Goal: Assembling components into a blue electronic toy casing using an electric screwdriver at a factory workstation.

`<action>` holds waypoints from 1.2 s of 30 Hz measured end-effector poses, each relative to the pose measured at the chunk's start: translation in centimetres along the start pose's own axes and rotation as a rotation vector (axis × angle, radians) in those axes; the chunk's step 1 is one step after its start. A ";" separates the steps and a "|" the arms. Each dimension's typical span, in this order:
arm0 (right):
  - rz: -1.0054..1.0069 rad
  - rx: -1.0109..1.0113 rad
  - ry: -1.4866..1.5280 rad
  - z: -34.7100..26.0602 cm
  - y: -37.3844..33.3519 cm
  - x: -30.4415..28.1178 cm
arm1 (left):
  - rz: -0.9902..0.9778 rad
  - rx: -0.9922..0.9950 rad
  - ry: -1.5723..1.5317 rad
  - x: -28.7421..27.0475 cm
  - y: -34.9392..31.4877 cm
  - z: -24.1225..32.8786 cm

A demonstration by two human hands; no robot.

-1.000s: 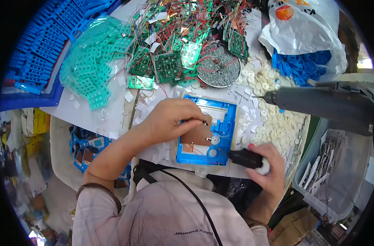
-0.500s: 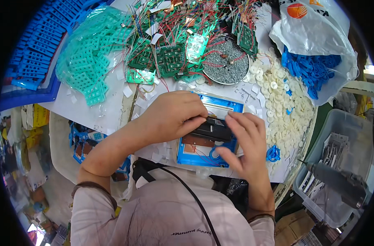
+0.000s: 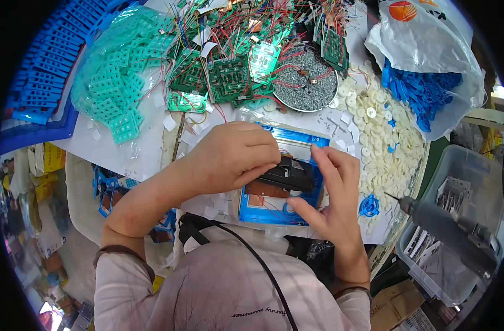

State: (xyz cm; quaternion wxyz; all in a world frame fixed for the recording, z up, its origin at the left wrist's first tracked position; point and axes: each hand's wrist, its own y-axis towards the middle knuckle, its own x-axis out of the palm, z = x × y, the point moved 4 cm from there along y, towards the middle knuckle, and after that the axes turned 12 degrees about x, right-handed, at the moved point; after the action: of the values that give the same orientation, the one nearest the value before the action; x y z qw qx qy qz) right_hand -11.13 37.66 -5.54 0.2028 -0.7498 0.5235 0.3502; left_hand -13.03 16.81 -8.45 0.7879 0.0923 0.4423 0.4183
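Note:
A blue plastic casing [image 3: 246,214] lies on the work table before me, with a brown board [image 3: 267,190] and thin red wires inside it. Over the casing sits a long black plastic part [image 3: 294,175], slightly slanted. My left hand [image 3: 238,153] is closed, thumb and fingers pinching the left end of this black part. My right hand [image 3: 340,190] spans the casing's right side. Its fingers are apart: the index finger is by the upper right rim and the thumb by the lower right, near a round blue ring. Whether the fingertips press on the casing cannot be told.
Green circuit boards [image 3: 230,79] with wires and a round tray of screws [image 3: 304,91] lie beyond the casing. Pale round discs [image 3: 376,140] spread rightward. A power screwdriver [image 3: 451,231] hangs over a clear bin [image 3: 460,160]. Teal keypads [image 3: 117,83] lie at left.
My right fingers have drawn back from the black part to the casing's right side. The left hand keeps its pinch. The power screwdriver has swung left and up.

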 end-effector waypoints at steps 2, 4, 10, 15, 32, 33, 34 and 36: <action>-0.040 0.002 -0.005 0.7 -0.3 0.2 | -0.064 0.008 0.040 -0.1 0.3 0.2; -0.059 -0.022 -0.038 1.2 -0.5 0.6 | -0.147 0.031 0.091 -0.4 1.0 0.5; -0.056 -0.048 -0.081 1.3 -0.4 1.0 | -0.335 0.067 0.137 -0.3 2.8 0.5; -0.065 -0.070 -0.094 1.0 -0.1 0.8 | -0.490 0.078 0.221 -0.4 4.1 1.3; -0.088 -0.119 -0.116 1.3 0.8 0.4 | -0.601 0.149 0.362 0.3 4.9 2.0; -0.092 -0.128 -0.115 1.2 0.9 0.3 | -0.594 0.159 0.377 0.3 4.9 1.8; -0.093 -0.137 -0.116 1.0 1.1 0.2 | -0.586 0.173 0.392 0.2 5.0 1.6; -0.094 -0.153 -0.122 0.8 1.4 0.2 | -0.562 0.210 0.406 0.1 4.8 1.2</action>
State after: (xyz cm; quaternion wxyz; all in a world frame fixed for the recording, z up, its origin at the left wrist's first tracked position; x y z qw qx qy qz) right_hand -12.68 37.55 -6.14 0.1925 -0.7641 0.4461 0.4243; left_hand -14.81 20.16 -5.31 0.7544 -0.0372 0.6385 0.1475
